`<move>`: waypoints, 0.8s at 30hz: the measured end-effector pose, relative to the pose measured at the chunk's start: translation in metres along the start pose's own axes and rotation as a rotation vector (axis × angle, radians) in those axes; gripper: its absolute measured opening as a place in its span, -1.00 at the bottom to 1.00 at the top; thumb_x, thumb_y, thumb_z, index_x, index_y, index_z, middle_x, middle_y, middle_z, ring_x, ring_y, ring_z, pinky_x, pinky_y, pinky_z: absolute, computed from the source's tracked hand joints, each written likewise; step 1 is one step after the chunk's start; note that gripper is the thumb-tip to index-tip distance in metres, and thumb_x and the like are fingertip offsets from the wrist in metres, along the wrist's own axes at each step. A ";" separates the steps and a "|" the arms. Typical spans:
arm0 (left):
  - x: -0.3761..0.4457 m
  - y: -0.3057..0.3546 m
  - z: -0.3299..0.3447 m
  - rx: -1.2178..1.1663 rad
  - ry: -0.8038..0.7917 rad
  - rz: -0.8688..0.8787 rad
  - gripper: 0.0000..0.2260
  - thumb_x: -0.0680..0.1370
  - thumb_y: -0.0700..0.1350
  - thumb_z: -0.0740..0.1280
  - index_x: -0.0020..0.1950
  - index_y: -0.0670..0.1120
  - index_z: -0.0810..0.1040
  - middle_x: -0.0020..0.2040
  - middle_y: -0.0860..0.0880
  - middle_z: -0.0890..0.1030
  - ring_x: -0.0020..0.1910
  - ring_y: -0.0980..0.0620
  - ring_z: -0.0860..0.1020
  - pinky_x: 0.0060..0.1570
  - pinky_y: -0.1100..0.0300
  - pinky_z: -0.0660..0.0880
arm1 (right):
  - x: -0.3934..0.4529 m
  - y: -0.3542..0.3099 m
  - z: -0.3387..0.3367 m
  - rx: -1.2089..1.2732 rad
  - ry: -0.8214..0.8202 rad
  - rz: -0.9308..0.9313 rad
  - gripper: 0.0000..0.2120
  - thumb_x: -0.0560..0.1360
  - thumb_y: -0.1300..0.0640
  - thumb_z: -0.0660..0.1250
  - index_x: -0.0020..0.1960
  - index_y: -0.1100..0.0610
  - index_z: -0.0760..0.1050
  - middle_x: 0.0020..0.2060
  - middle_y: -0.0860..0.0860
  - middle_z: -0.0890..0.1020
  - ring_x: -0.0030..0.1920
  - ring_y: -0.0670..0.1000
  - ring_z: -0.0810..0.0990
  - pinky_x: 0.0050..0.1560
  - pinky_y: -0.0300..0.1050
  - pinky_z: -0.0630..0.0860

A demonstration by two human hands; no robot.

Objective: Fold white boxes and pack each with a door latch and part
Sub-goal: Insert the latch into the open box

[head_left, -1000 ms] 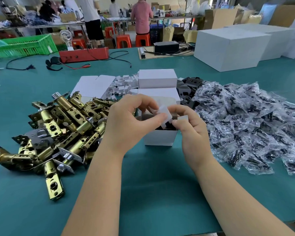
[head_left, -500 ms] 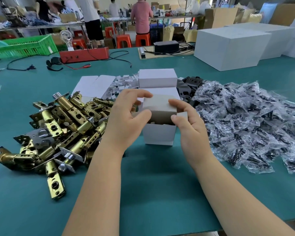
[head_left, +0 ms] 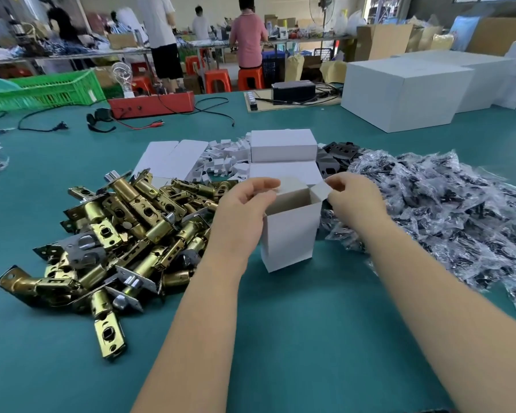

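A white box stands upright on the green counter a little in from its near edge, between the heap of brass door latches on the left and the heap of bagged parts on the right. Half a second ago a flap lay folded down over the mouth of the box; now the top stands open again and the brown inside wall shows, though what lies inside cannot be seen from this angle. The left hand has its grip on the left upper edge, fingers curled over the rim, and the right hand pinches the small side flap, which it has drawn outward to the right. Judging by this, the closing goes in order: the side flaps want tucking in first, then the lid comes over, so the box is likely filled and near done. Behind it, toward the middle of the counter, closed white boxes are stacked, with flat box blanks to their left.
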State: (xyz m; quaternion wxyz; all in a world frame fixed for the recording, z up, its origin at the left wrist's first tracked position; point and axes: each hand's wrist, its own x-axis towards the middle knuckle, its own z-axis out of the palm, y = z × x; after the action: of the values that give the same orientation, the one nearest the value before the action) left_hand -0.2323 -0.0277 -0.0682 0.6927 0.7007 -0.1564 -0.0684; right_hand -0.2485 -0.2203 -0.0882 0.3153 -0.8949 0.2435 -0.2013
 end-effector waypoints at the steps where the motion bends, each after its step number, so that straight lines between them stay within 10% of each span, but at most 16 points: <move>1: 0.000 0.000 0.000 -0.002 -0.003 -0.010 -0.77 0.55 -0.18 0.34 -0.19 0.11 0.68 -0.19 0.18 0.66 -0.18 0.17 0.54 -0.17 0.29 0.46 | 0.013 0.004 0.001 -0.158 -0.064 -0.026 -0.68 0.52 0.21 0.20 0.24 0.06 0.53 0.13 0.04 0.61 0.14 0.11 0.50 0.02 -0.06 0.47; 5: 0.001 -0.002 -0.005 -0.035 -0.070 -0.061 -0.87 0.47 -0.08 0.40 -0.19 0.14 0.70 -0.20 0.11 0.67 -0.16 0.05 0.53 -0.14 0.16 0.46 | 0.042 0.011 0.005 -0.562 -0.180 -0.136 -0.64 0.56 0.07 0.22 0.30 0.20 0.41 0.16 0.21 0.55 0.17 0.23 0.46 0.07 0.01 0.44; 10: 0.004 -0.003 -0.011 -0.019 -0.230 -0.101 -0.85 0.35 0.00 0.40 -0.10 0.16 0.65 -0.16 0.11 0.67 -0.20 0.08 0.58 -0.17 0.16 0.49 | 0.048 0.007 0.010 -0.756 -0.189 -0.214 -0.85 0.53 0.24 0.18 -0.20 0.23 0.44 -0.10 0.19 0.63 -0.18 0.17 0.50 -0.17 -0.09 0.34; 15: 0.008 -0.005 -0.006 -0.054 -0.062 -0.075 -0.73 0.54 -0.19 0.30 -0.21 0.14 0.67 -0.22 0.08 0.65 -0.16 0.02 0.57 -0.11 0.09 0.51 | 0.048 0.011 -0.006 -0.447 -0.043 -0.144 -0.69 0.50 0.30 0.18 0.12 0.16 0.63 0.10 0.15 0.64 0.06 0.20 0.57 -0.04 -0.09 0.48; 24: 0.005 -0.005 -0.006 -0.074 -0.090 -0.088 -0.77 0.56 -0.16 0.28 -0.15 0.12 0.66 -0.26 0.11 0.65 -0.22 0.08 0.58 -0.18 0.15 0.50 | 0.044 0.012 -0.004 -0.648 -0.168 -0.188 -0.70 0.59 0.07 0.21 0.06 0.26 0.61 -0.08 0.18 0.66 -0.10 0.17 0.58 -0.17 -0.09 0.47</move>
State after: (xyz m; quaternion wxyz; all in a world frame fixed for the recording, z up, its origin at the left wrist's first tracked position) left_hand -0.2255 -0.0238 -0.0721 0.7068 0.6770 -0.1539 -0.1359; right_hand -0.2185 -0.2553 -0.0844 0.0137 -0.9805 0.1843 -0.0674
